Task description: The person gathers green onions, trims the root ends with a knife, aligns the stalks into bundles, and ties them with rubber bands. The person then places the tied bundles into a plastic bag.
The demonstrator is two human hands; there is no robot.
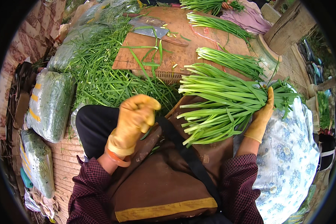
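My right hand [264, 112], in a yellow rubber glove, grips a large bunch of garlic chives [218, 98] near its leafy end. The pale cut ends fan out to the left above my lap. My left hand [137, 113], gloved alike, is raised over my left knee with its fingers curled in. It is blurred by motion, and I see nothing between its fingers. An orange bangle [118, 158] circles my left wrist. A brown apron [165, 179] with a black strap covers my lap.
Ahead stands a wooden board [182, 56] over a plastic crate [159, 76]. A cleaver [156, 32] and two smaller chive bunches [231, 60] lie on it. Loose chive leaves [100, 64] heap at left beside filled plastic bags [51, 105]. Floral cloth [285, 151] lies right. Another person's hand [227, 4] holds chives opposite.
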